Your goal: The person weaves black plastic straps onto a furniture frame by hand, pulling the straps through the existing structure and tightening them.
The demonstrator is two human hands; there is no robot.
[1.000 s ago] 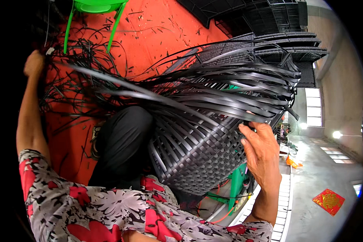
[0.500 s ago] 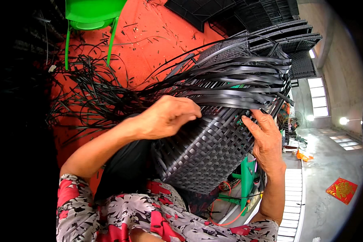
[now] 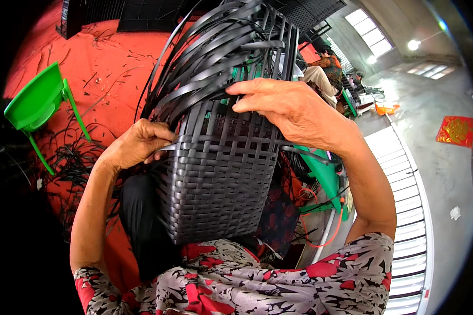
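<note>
A half-woven black plastic wicker piece (image 3: 215, 178) stands in front of me, tightly woven low down and open near its top. Loose flat black strips (image 3: 199, 73) arch from its upper part to the left. At the weave's left edge my left hand (image 3: 138, 142) is closed, thumb and fingers pinched on a flat strip (image 3: 168, 148). My right hand (image 3: 299, 113) reaches in from the right over the upper weave. Its fingers are stretched out and apart, the tips touching the upright strips. Another strip end (image 3: 307, 153) sticks out past the right edge.
A green chair (image 3: 37, 102) stands on the red floor covering (image 3: 110, 58) at the left, beside tangled strip scraps (image 3: 73, 157). Green frame parts (image 3: 320, 173) and an orange hose (image 3: 328, 242) lie right of the weave. Another person (image 3: 326, 73) sits farther back.
The view has turned, and the woven piece now stands more upright before me. My left hand has come to its left edge; my right hand has moved over the top strips.
</note>
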